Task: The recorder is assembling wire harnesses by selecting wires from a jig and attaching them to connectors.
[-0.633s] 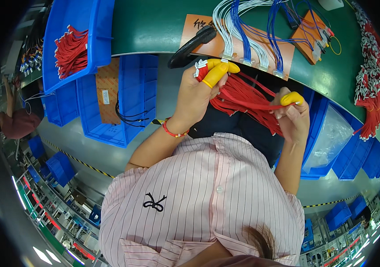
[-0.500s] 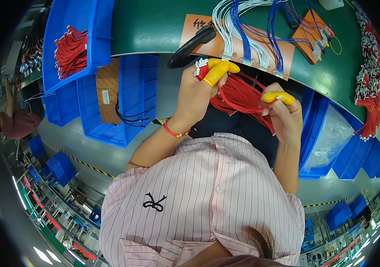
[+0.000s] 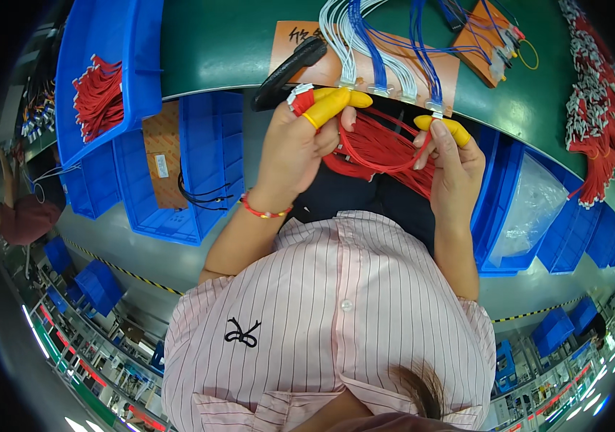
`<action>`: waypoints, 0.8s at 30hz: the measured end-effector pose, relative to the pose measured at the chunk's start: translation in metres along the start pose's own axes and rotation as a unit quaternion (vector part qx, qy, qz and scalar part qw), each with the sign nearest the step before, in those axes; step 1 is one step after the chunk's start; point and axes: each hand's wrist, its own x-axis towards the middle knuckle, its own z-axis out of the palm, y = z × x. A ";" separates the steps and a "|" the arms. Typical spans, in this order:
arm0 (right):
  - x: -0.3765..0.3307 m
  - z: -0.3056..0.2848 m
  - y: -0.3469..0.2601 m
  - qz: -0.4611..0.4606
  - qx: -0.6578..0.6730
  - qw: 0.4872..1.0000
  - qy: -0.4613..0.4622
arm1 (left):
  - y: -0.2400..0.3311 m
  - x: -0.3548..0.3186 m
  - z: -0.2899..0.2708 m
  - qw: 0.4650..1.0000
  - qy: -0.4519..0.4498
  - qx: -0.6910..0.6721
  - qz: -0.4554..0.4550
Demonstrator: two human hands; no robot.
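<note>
My left hand (image 3: 287, 155), yellow covers on its thumb and a finger, is closed around a bundle of red wires (image 3: 386, 147). White connectors (image 3: 300, 89) of the bundle stick out beside its thumb. The wires hang in a loop over my lap, between both hands. My right hand (image 3: 458, 164), also with a yellow finger cover, pinches the end of one red wire. That end is at the clear socket (image 3: 435, 108) where blue wires (image 3: 417, 43) meet the front edge of an orange board (image 3: 448, 81). Whether it is seated there is hidden by my fingers.
White wires (image 3: 332, 36) run to other sockets on the board. A black handle (image 3: 289, 72) lies at its left. A blue bin (image 3: 142, 65) with red wires stands left on the green table (image 3: 214, 50). More red wires (image 3: 595, 137) hang at right. Blue crates (image 3: 210, 137) sit below.
My right hand has brought the red wire's end up to the socket with blue wires. The whole view has shifted slightly. My left hand keeps hold of the bundle.
</note>
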 end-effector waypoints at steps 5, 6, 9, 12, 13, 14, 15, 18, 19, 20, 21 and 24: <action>0.002 0.002 0.001 0.006 0.005 1.000 0.012 | 0.013 -0.008 -0.009 0.997 -0.032 -0.015 -0.062; 0.001 0.003 0.001 0.008 0.005 1.000 0.013 | 0.013 -0.009 -0.009 0.997 -0.035 -0.023 -0.063; 0.001 0.005 0.004 0.013 0.021 1.000 0.018 | 0.006 -0.012 -0.014 0.996 -0.034 -0.044 -0.066; 0.000 0.008 0.004 0.026 0.058 0.997 0.034 | 0.002 -0.012 -0.018 0.996 -0.026 -0.050 -0.068; 0.001 0.007 0.005 0.036 0.080 0.996 0.033 | 0.001 -0.012 -0.019 0.996 -0.026 -0.050 -0.070; 0.001 0.007 0.006 0.046 0.102 0.993 0.032 | 0.002 -0.013 -0.021 0.996 -0.026 -0.050 -0.072; 0.001 0.007 0.007 0.056 0.125 0.990 0.031 | 0.001 -0.013 -0.024 0.996 -0.030 -0.045 -0.075; 0.001 0.007 0.006 0.074 0.188 0.979 0.017 | -0.002 -0.014 -0.032 0.996 -0.034 -0.035 -0.080; 0.001 0.008 0.006 0.073 0.182 0.980 0.020 | -0.002 -0.015 -0.032 0.996 -0.032 -0.035 -0.078; 0.001 0.009 0.006 0.072 0.177 0.981 0.024 | -0.002 -0.015 -0.032 0.996 -0.031 -0.036 -0.077; 0.001 0.009 0.006 0.070 0.172 0.982 0.028 | -0.002 -0.015 -0.031 0.996 -0.024 -0.036 -0.075; 0.002 0.009 0.008 0.076 0.213 0.974 0.037 | -0.001 -0.014 -0.024 0.997 -0.009 -0.038 -0.072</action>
